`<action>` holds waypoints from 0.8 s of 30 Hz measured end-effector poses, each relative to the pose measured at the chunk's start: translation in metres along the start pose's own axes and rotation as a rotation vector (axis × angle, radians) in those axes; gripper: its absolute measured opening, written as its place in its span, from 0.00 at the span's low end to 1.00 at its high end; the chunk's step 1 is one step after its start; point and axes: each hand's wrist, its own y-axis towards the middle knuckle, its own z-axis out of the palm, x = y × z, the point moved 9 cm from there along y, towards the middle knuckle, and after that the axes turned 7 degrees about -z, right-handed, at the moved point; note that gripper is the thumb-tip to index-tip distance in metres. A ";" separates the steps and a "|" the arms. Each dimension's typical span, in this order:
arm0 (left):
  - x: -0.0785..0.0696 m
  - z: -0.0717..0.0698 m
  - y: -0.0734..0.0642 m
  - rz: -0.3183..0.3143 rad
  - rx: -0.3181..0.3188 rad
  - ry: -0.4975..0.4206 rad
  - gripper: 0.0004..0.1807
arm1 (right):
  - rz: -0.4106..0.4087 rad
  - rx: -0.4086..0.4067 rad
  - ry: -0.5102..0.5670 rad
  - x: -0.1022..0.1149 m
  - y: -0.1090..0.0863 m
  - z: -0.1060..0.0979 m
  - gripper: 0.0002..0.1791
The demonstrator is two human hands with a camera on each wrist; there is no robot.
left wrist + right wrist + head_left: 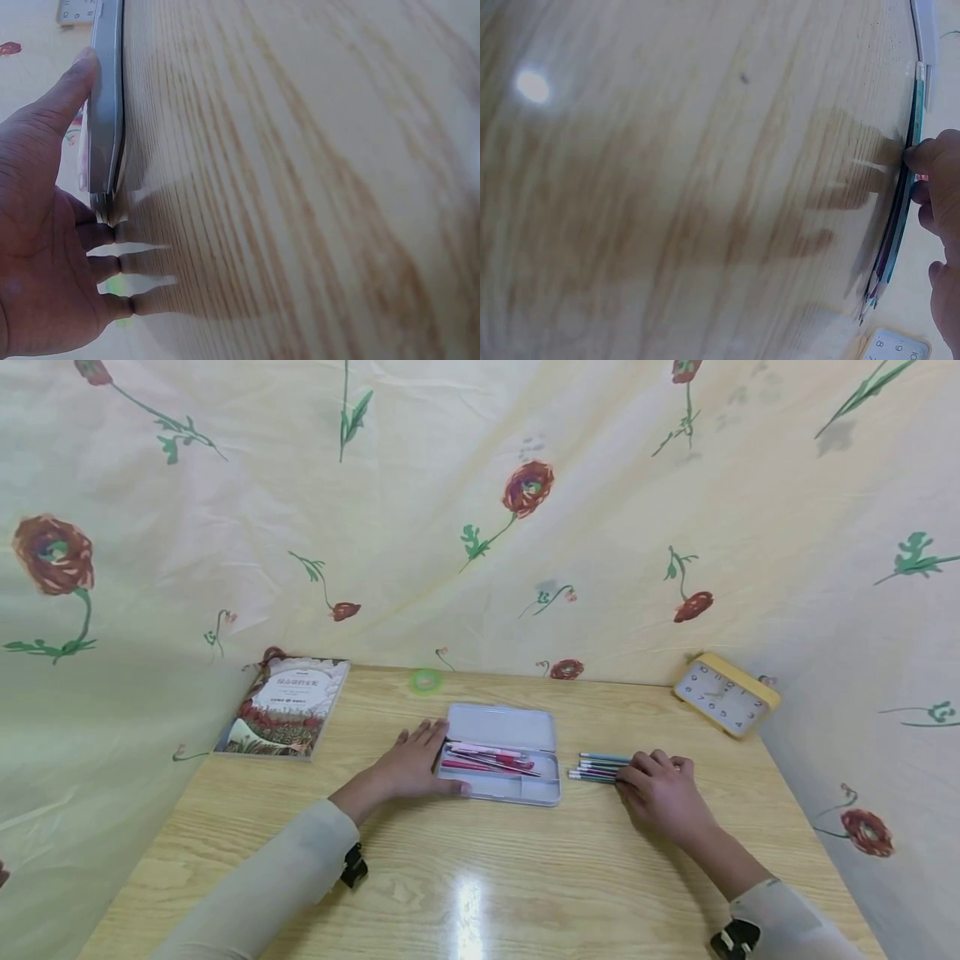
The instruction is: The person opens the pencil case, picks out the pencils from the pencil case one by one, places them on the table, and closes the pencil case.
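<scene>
A grey pencil case (pixel 538 790) lies with its lid up on the wooden table, several pink, red and white pens (pixel 491 758) in its long compartment. At its left end rests my left hand (pixel 411 767), the thumb along the front edge and the fingers spread towards the lid. The left wrist view shows that thumb (pixel 79 71) against the case's side, the other fingers extended past its end. Right of the case, my right hand (pixel 663 793) holds several pencils (pixel 596 768) from above, fingers bent over them. In the right wrist view the pencils (pixel 895 225) lie bundled under the fingertips.
A book (pixel 288 706) with an illustrated cover lies at the back left. Behind the case is a green roll of tape (pixel 426 682). A yellow alarm clock (pixel 726 695) stands at the back right. Flower-printed cloth (pixel 420 527) hangs behind and beside the table.
</scene>
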 end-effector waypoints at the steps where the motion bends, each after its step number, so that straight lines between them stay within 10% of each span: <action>1: 0.000 0.000 0.000 0.000 0.001 0.000 0.75 | -0.003 0.000 -0.002 0.000 0.000 0.000 0.11; 24: 0.002 0.002 0.002 -0.006 0.002 0.005 0.75 | 0.034 0.043 0.037 0.008 0.010 0.001 0.10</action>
